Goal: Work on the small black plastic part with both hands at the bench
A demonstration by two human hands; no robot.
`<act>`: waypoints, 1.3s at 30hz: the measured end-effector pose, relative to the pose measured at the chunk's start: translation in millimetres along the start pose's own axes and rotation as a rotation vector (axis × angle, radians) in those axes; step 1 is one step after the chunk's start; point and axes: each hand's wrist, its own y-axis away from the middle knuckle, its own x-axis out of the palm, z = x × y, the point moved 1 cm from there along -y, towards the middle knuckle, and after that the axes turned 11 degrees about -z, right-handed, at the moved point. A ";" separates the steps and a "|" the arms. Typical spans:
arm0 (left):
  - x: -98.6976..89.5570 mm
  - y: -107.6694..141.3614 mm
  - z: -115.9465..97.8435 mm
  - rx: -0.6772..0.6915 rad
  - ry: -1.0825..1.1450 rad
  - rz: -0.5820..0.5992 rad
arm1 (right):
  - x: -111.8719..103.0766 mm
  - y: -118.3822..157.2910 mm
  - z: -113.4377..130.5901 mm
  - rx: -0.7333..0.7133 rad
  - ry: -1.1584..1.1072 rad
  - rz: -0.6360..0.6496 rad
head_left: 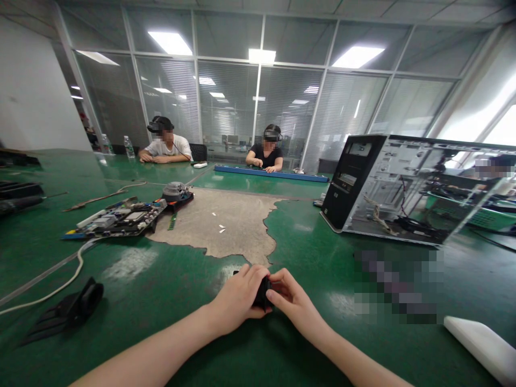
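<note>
A small black part (pixel 263 293) is held low over the green table, near its front middle. Wrapped over its top and left side, my left hand (pixel 234 300) grips it with closed fingers. The bent thumb and fingers of my right hand (pixel 293 296) pinch its right edge. Most of the part is covered by my fingers, so its kind cannot be made out. Off to the left lies a black plastic piece with a round opening (pixel 92 296), apart from both hands.
A circuit board (pixel 133 217) and a cooler-like round part (pixel 176 191) lie left of the bare brown patch (pixel 242 220). An opened computer case (pixel 352 185) stands at right, a white block (pixel 481 344) nearer. Cables cross the left side. Two people (pixel 167 148) sit opposite.
</note>
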 end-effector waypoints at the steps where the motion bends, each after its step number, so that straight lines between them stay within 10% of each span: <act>1: -0.1 0.1 -0.3 -0.002 -0.001 0.001 | 0.1 -0.8 0.0 0.000 0.010 -0.010; 39: 3.6 -0.6 1.1 -0.023 0.008 -0.007 | -0.2 0.0 -6.1 -0.008 0.091 -0.038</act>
